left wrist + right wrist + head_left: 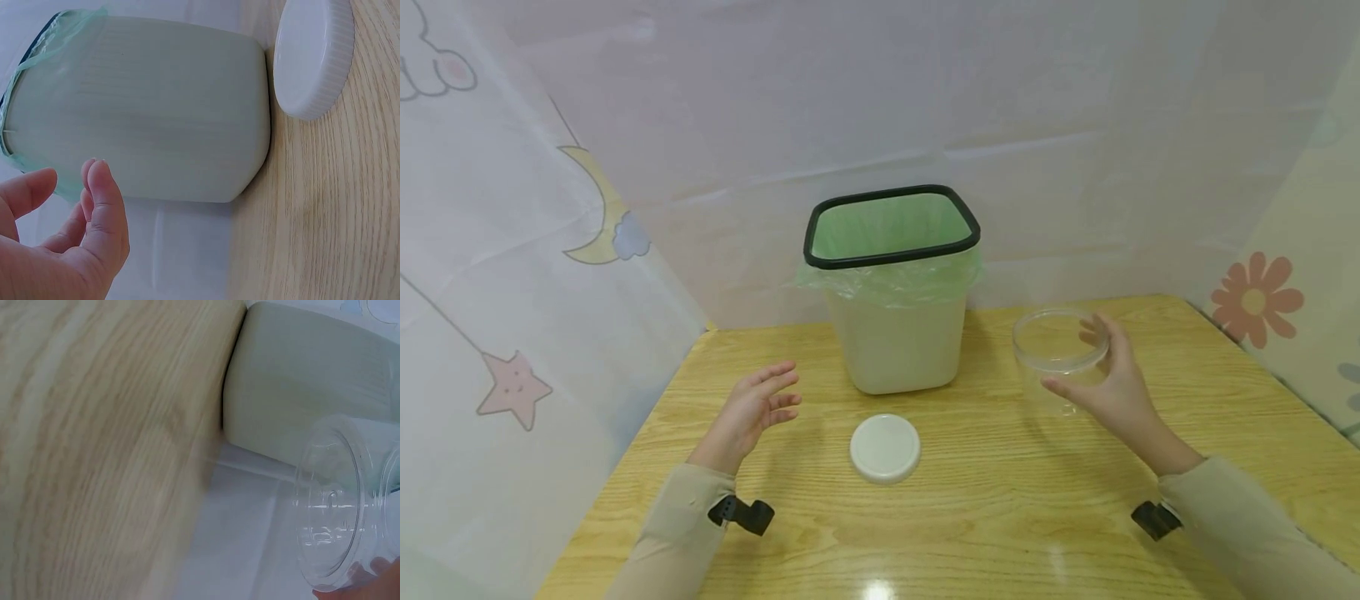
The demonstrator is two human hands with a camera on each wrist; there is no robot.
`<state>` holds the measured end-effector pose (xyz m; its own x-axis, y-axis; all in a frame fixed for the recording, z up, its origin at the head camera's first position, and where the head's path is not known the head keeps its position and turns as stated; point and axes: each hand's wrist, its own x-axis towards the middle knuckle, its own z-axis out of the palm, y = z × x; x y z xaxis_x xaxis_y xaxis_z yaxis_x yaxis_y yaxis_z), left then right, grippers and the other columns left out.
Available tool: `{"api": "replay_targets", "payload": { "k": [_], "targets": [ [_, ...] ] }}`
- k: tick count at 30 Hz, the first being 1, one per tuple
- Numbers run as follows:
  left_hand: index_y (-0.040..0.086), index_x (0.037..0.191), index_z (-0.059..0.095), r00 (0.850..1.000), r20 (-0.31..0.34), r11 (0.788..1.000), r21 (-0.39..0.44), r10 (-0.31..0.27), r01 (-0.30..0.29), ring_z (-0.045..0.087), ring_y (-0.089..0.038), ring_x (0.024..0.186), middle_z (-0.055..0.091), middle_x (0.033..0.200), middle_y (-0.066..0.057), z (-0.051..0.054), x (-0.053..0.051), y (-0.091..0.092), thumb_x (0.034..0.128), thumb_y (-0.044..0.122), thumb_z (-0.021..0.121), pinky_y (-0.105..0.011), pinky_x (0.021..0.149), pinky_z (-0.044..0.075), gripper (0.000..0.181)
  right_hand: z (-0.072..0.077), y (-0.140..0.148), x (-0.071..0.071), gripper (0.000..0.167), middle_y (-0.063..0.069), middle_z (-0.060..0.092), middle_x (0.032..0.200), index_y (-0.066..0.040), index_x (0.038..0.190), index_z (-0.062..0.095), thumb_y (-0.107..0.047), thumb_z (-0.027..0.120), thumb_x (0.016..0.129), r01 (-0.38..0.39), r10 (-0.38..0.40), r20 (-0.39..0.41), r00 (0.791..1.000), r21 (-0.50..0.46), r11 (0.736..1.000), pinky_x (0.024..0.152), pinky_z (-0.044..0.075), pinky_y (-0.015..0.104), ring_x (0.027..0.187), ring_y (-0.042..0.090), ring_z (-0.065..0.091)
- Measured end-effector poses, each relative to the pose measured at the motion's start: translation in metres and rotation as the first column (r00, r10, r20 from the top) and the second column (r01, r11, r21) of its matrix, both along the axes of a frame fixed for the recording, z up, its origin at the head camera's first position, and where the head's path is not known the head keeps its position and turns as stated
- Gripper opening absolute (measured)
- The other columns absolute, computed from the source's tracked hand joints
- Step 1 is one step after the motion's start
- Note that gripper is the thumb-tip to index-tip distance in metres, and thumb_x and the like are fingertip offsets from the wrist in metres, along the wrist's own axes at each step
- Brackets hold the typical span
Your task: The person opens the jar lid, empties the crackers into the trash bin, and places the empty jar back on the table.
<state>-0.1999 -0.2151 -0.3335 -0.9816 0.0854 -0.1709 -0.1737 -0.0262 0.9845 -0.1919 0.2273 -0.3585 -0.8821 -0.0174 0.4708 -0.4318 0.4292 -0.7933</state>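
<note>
My right hand (1118, 393) grips a clear round plastic jar (1034, 365) by its side, thumb at the front and fingers behind. The right wrist view shows the jar's bottom (331, 506) raised off the table. No lid sits on its rim. Over the left part of the table hovers my left hand (751, 414), its fingers loosely bent and nothing between them. Between the hands, a white round screw lid (885, 448) lies on the table. In the left wrist view, that lid (312, 59) shows a ribbed edge.
Behind the lid stands a pale trash bin (898, 342) with a black rim (891, 258) and a light green bag lining. The wood-grain table (970, 525) meets a pale curtain (760, 108) at the back. Printed cloth also hangs at both sides.
</note>
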Motion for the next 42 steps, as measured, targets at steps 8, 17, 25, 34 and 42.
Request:
{"api": "replay_targets", "payload": {
  "k": [8,17,25,34,42],
  "targets": [
    [-0.005,0.148,0.03,1.0,0.002,1.0,-0.009,-0.001,0.001,0.058,-0.007,0.078,0.037,0.138,-0.017,-0.002,0.001,0.0,0.1034,0.015,0.048,-0.021,0.069,0.053,0.052,-0.008,0.0,0.002,0.108,0.03,0.026,0.148,0.0,0.153,0.007,0.001,0.082,0.075,-0.044,0.044,0.034,0.998,0.004,0.999,0.103,0.018,0.07,0.132,0.054,0.026],
    [-0.004,0.148,0.031,1.0,0.001,1.0,-0.02,-0.004,0.004,0.058,-0.007,0.077,0.037,0.138,-0.016,-0.005,0.001,0.0,0.1034,0.016,0.048,-0.022,0.069,0.053,0.052,-0.018,-0.001,0.002,0.109,0.03,0.024,0.148,0.002,0.153,0.006,0.007,0.08,0.073,-0.096,0.096,0.043,0.994,0.003,0.995,0.099,0.018,0.074,0.132,0.056,0.024],
    [-0.005,0.148,0.029,1.0,-0.002,1.0,-0.023,-0.016,0.016,0.058,-0.006,0.078,0.035,0.14,-0.017,-0.007,0.002,-0.001,0.1035,0.015,0.048,-0.021,0.069,0.052,0.053,-0.023,-0.002,0.003,0.108,0.029,0.022,0.149,0.003,0.152,0.004,0.006,0.08,0.075,-0.125,0.125,0.058,0.99,0.001,0.992,0.1,0.019,0.072,0.131,0.055,0.024],
    [-0.006,0.149,0.028,1.0,-0.002,0.999,-0.02,-0.03,0.03,0.058,-0.006,0.077,0.032,0.144,-0.019,-0.011,0.002,-0.001,0.1037,0.015,0.047,-0.021,0.069,0.052,0.053,-0.033,-0.002,0.004,0.106,0.031,0.023,0.147,0.008,0.15,0.007,0.002,0.081,0.074,-0.165,0.16,0.098,0.982,0.041,0.985,0.095,0.02,0.077,0.13,0.057,0.024],
    [-0.004,0.147,0.032,1.0,0.003,0.999,-0.033,-0.019,0.019,0.059,-0.007,0.078,0.038,0.137,-0.015,-0.015,0.002,-0.001,0.1034,0.016,0.048,-0.022,0.07,0.052,0.051,-0.04,-0.004,0.005,0.106,0.031,0.027,0.145,0.009,0.148,0.011,0.002,0.083,0.071,-0.177,0.17,0.102,0.98,0.07,0.982,0.093,0.025,0.077,0.128,0.056,0.028]
  ]
}}
